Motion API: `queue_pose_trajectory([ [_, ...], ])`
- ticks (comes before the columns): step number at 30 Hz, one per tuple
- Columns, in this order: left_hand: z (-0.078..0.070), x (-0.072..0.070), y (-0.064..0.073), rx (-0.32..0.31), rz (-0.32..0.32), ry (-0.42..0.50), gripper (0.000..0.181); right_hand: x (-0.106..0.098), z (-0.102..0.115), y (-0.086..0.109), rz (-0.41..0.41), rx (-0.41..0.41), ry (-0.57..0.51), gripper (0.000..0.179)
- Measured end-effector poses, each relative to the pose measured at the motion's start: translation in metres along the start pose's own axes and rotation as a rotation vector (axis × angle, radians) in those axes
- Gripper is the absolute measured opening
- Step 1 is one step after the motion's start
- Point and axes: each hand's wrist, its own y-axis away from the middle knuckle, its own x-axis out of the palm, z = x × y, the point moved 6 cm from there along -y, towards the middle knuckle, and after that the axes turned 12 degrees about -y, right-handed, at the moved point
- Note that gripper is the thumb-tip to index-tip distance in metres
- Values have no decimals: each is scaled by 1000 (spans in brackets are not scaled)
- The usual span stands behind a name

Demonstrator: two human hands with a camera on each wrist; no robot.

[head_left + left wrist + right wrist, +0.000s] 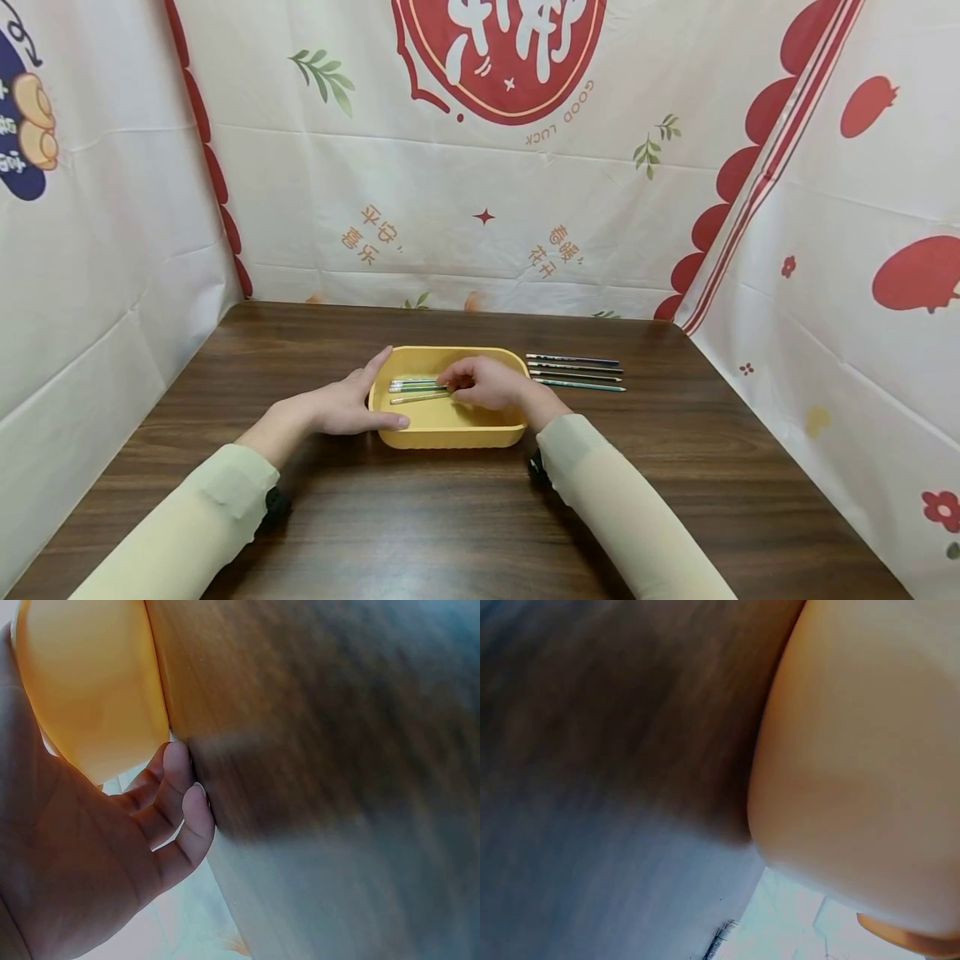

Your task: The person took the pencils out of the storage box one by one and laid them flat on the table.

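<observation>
A yellow plastic box [453,437] stands in the middle of the table. My left hand [337,408] holds it at its left end, thumb over the near rim; the left wrist view shows the fingers [176,761] low along the box's outer side. Inside the box, my right hand [491,383] pinches the right part of a pale-green pencil [418,398], its fingertips partly hidden. Several green and whitish pencils [412,385] lie side by side just behind that one. In the right wrist view the box's outer wall [855,765] hides the hand.
Several dark and green pencils [576,367] lie in a row on the wooden table [420,517], right of the box and near the right forearm. A printed cloth [465,167] hangs behind the table and at both sides.
</observation>
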Motion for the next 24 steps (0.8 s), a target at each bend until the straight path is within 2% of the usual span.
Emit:
queue_pose_trajectory([
  [12,2,1,-2,2,-6,-16,133,6,-2,-2,93,-51,106,27],
  [24,0,0,-1,-5,-1,-14,133,7,1,1,94,-60,142,29],
])
